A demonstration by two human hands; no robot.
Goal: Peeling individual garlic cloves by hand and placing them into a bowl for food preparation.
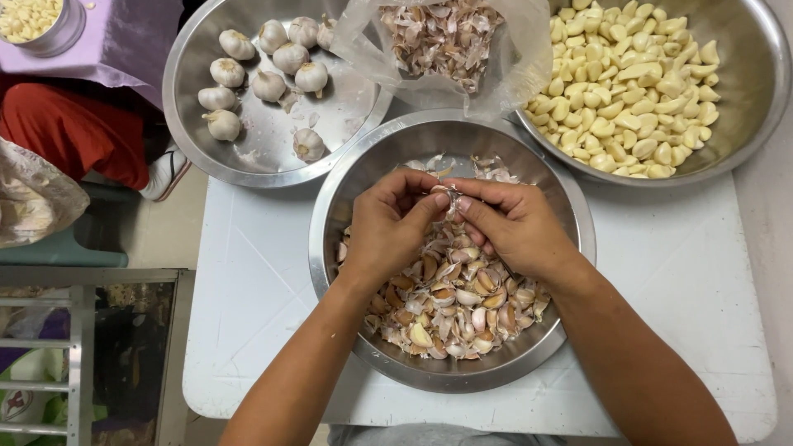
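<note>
Fingertips met over the middle bowl (pixel 330 216), and that was where the work sat: the left hand (pixel 388 221) and the right hand (pixel 514 227) were pinched together on one small garlic clove (pixel 451 201), its papery skin showing between thumbs and forefingers. Both grips were narrow and closed on that clove, the left thumb lying along the top and the right forefinger pressed in beside it. The forearms came up from the near edge of the table (pixel 677 272), angled inward so the wrists hovered above the bowl's centre, knuckles up.

Directly under the hands lay a heap of unpeeled cloves (pixel 450 310) mixed with loose skins, filling the near half of that steel bowl. The held clove was just above the heap, towards the bowl's far side.

Beyond it, touching the far rim, sat a clear plastic bag (pixel 512 70) full of dry skins. To the right, a large steel bowl (pixel 756 91) held a mound of peeled cloves (pixel 628 83), pale yellow. To the left, another steel bowl (pixel 186 107) carried whole garlic bulbs (pixel 268 86), scattered apart. At the far left corner stood a small tin (pixel 66 33) of peeled cloves on a purple cloth (pixel 132 41).
</note>
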